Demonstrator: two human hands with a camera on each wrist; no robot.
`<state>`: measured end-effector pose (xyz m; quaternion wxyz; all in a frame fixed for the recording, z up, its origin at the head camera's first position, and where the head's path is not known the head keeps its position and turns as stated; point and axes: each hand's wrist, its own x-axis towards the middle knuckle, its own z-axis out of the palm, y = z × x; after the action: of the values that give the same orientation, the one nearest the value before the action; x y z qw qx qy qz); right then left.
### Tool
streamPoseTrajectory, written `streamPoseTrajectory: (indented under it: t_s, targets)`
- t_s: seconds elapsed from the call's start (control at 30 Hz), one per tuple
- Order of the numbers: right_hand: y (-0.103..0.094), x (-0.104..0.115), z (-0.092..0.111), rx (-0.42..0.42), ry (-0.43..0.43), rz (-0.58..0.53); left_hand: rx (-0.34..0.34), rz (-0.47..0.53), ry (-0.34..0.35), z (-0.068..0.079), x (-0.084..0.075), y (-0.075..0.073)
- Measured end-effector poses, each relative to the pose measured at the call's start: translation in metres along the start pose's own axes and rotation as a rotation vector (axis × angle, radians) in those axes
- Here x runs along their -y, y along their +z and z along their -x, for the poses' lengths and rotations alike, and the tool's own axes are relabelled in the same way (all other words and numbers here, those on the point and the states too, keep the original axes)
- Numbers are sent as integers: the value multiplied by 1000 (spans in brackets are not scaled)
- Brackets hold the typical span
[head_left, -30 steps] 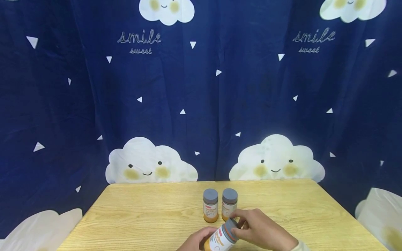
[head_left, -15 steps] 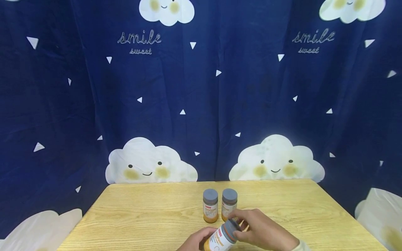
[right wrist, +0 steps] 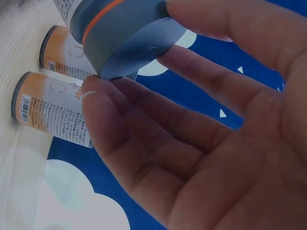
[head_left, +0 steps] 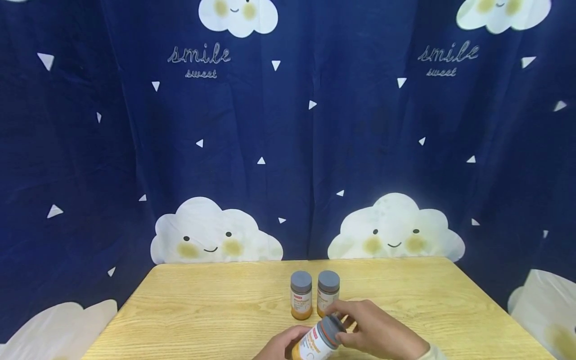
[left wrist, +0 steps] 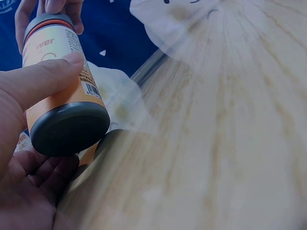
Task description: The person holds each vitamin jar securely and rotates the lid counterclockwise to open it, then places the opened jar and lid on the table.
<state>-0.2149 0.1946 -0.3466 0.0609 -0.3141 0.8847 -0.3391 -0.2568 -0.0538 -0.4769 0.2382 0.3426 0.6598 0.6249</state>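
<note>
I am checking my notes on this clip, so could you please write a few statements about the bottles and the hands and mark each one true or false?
1. The left hand grips the orange plastic bottle with the white label. True.
2. That bottle stands upright on the light wooden table. False: it is held tilted above the table.
3. The right hand has its fingers on the bottle's grey cap. True.
4. Two more grey-capped orange bottles stand side by side behind the hands. True.
5. Those two bottles lie on their sides. False: both stand upright.
6. The backdrop is plain white. False: it is a dark blue curtain with white clouds.
</note>
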Motion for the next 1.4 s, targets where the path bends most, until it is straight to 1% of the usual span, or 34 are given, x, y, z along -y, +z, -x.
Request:
streamPoseTrajectory:
  t_s: [0.23, 0.37, 0.63, 0.77, 0.9, 1.1, 1.33, 1.4]
  targets:
    - [0, -1, 2, -24, -96, 39, -5, -25, -4, -1, 0, -1]
    - [0, -1, 2, -27, -119, 59, -6, -21, -5, -1, -1, 0]
    - [-1, 1, 2, -1, -82, 45, -9, -47, 4, -1, -1, -1]
    - [-1, 1, 3, 2, -79, 70, -4, -39, 0, -1, -1, -1]
    - [0, 1, 3, 7, -56, 68, 2, -33, 5, 0, 0, 0]
    - [1, 0, 2, -11, -17, 59, 8, -15, 3, 1, 0, 0]
    - [1, 0, 0, -27, 46, 14, 7, -11, -5, -1, -1, 0]
    - [2, 0, 1, -63, 34, 48, 7, -19, -3, -1, 0, 0]
